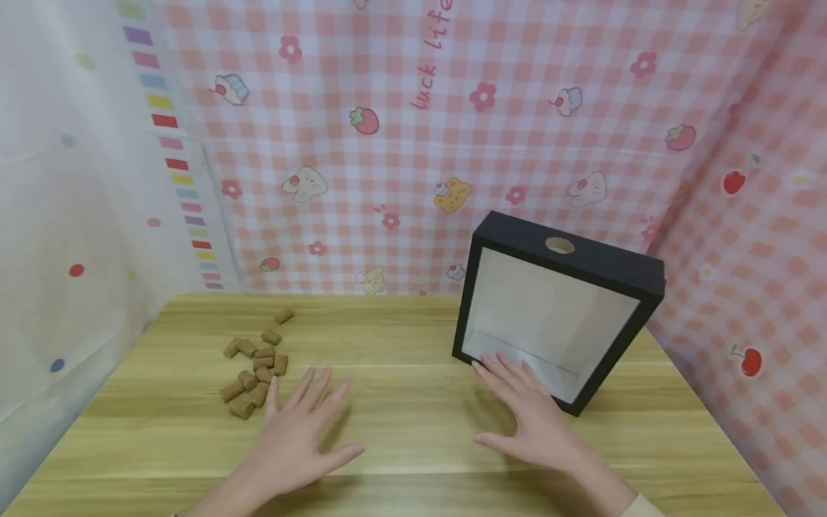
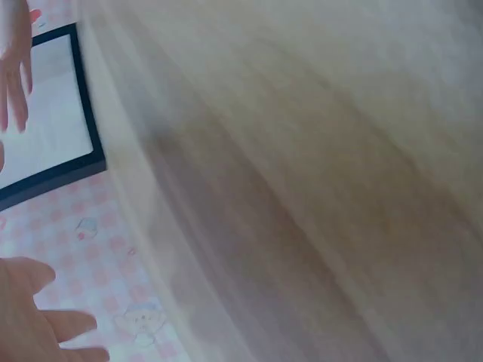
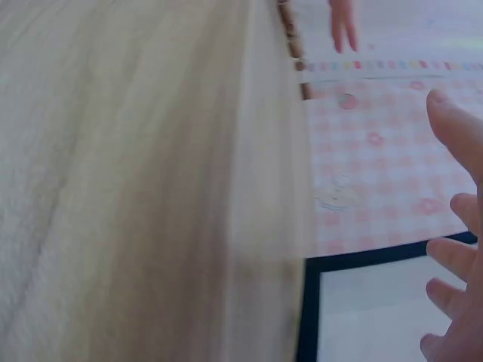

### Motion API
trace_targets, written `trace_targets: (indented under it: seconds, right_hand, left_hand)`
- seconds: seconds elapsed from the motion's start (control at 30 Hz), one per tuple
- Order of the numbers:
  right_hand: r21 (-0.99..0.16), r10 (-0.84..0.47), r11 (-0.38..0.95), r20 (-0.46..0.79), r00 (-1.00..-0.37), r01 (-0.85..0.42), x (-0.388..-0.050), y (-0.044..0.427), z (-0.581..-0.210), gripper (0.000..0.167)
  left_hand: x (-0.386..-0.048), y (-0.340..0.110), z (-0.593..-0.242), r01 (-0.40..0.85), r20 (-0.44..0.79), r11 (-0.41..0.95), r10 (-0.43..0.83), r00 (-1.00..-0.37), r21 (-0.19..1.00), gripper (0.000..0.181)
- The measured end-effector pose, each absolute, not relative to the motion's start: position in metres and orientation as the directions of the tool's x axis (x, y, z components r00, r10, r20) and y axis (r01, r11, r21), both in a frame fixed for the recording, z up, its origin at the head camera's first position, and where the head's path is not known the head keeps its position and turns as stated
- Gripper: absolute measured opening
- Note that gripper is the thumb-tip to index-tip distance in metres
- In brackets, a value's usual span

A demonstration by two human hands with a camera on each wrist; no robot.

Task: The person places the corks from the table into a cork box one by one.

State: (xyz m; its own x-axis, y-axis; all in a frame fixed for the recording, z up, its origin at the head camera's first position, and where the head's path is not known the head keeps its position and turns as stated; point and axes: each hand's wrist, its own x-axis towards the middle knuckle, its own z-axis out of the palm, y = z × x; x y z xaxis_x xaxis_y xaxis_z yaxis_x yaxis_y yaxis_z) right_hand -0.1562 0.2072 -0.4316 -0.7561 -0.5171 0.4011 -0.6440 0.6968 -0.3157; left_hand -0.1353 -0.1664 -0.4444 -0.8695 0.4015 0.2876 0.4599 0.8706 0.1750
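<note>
My left hand [image 1: 293, 438] hovers low at the table's left-middle with its fingers spread and nothing held. Just beyond and left of its fingertips lies a loose pile of small brown corks [image 1: 263, 362]. On the right, a black shadow-box frame [image 1: 571, 269] stands upright at an angle, with a see-through or pale front and a round hole [image 1: 559, 245] in its top edge. My right hand [image 1: 533, 420], fingers spread, is in front of the frame's lower edge; whether it touches cannot be told. Parts of the left hand [image 2: 26, 324] and right hand [image 3: 460, 302] show in their wrist views.
The wood-grain table [image 1: 400, 459] reaches back to a pink checked cloth [image 1: 388, 158] hanging behind it. A white dotted cloth [image 1: 71, 215] hangs at the left, and a cherry-print cloth [image 1: 756, 237] at the right.
</note>
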Motion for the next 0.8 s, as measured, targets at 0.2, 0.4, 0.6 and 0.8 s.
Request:
trace_targets:
  seconds: [0.2,0.4,0.6,0.8]
  right_hand:
    - [-0.399,-0.468,0.638,0.478,-0.743,-0.658,-0.144,0.223,-0.414,0.095]
    - [-0.43,-0.437,0.606,0.523,-0.732,-0.669,-0.135,0.24,-0.393,0.091]
    - [-0.378,-0.424,0.552,0.64,-0.641,-0.743,-0.134,0.251,-0.367,0.078]
    - [-0.243,-0.352,0.484,0.826,-0.441,-0.841,-0.132,0.253,-0.323,0.072]
  left_hand:
    - [-0.131,-0.177,-0.432,0.472,0.375,0.858,0.377,-0.847,0.204,0.089]
    - [-0.128,-0.192,-0.417,0.492,0.452,0.812,0.328,-0.829,0.314,0.082]
    - [-0.125,-0.211,-0.4,0.445,0.45,0.774,0.234,-0.862,0.451,0.073]
    - [-0.123,-0.232,-0.387,0.415,0.475,0.716,0.132,-0.87,0.561,0.07]
